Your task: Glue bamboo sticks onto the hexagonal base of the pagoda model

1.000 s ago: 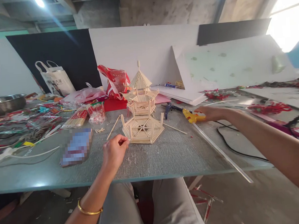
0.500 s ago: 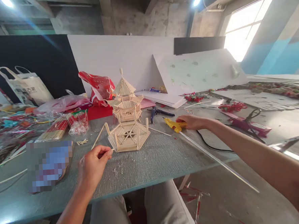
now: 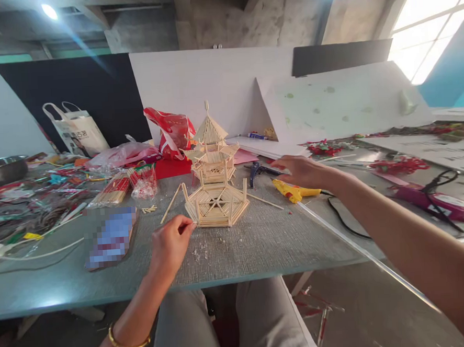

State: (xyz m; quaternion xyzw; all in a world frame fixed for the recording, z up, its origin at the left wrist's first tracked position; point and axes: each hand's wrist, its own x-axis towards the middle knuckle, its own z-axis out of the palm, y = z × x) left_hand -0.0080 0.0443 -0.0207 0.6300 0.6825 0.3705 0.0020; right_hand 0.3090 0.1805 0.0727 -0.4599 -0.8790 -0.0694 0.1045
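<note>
A pagoda-like model of thin wooden sticks (image 3: pixel 217 208) stands on the table, with a wide hexagonal base and a pointed roof. At its front left corner, my left hand (image 3: pixel 173 245) is closed in a pinch; a tiny pale stick end (image 3: pixel 195 225) shows at the fingertips. My right hand (image 3: pixel 306 171) is stretched out with fingers apart, holding nothing. Just below it lies a yellow glue gun (image 3: pixel 296 191) with a long clear glue stick (image 3: pixel 357 239) sticking out behind. Near the right fingertips is a dark blue hand tool (image 3: pixel 255 173), its jaws not clearly visible.
Loose sticks (image 3: pixel 172 203) and short cut pieces (image 3: pixel 149 209) lie left of the model. Bundled sticks (image 3: pixel 111 190), plastic bags and a red bag (image 3: pixel 170 130) crowd the left and back. A blurred blue object (image 3: pixel 112 238) is at front left. A black cord (image 3: pixel 347 224) runs right.
My right hand has let go of the glue gun and moved up off it, toward the dark blue tool. My left hand stays pinched at the model's corner. The view has shifted left.
</note>
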